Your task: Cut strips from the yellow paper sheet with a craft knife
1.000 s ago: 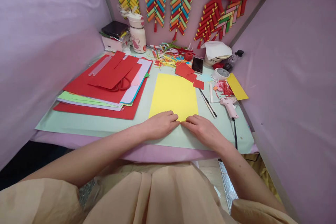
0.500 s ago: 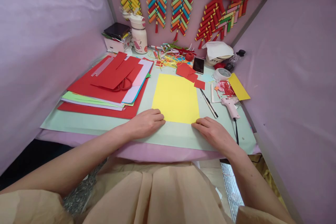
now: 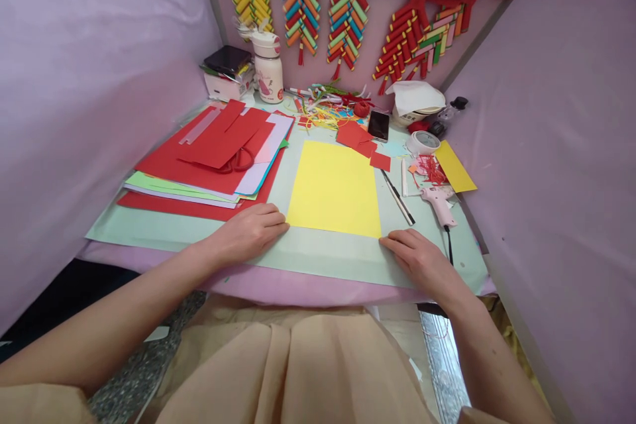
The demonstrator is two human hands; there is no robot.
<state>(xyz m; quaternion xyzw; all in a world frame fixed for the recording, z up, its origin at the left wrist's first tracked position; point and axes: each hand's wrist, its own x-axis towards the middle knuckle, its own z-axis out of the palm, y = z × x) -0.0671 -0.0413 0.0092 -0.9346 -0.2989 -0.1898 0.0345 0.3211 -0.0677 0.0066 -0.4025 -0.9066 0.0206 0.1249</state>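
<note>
A yellow sheet of paper (image 3: 335, 189) lies flat on the pale green table cover. My left hand (image 3: 248, 230) is at its near left corner, thumb and fingers pressed together on the edge. At the near right corner, my right hand (image 3: 415, 255) pinches the paper's edge in the same way. Left of the sheet is a stack of coloured paper (image 3: 189, 175), mostly red, with red-handled scissors (image 3: 242, 160) partly under a red piece. A pen (image 3: 397, 197) rests to the right of the sheet.
Red paper squares (image 3: 355, 136) and a phone (image 3: 379, 126) lie behind the sheet. A pink glue gun (image 3: 440, 205), a tape roll (image 3: 423, 142) and a yellow piece (image 3: 456, 169) are at right. A white bottle (image 3: 269, 73) stands at the back. Paper firecracker decorations (image 3: 348, 23) hang behind.
My left hand has slid left along the sheet's near edge to its corner. My right hand has shifted slightly right and nearer. The view has moved a little.
</note>
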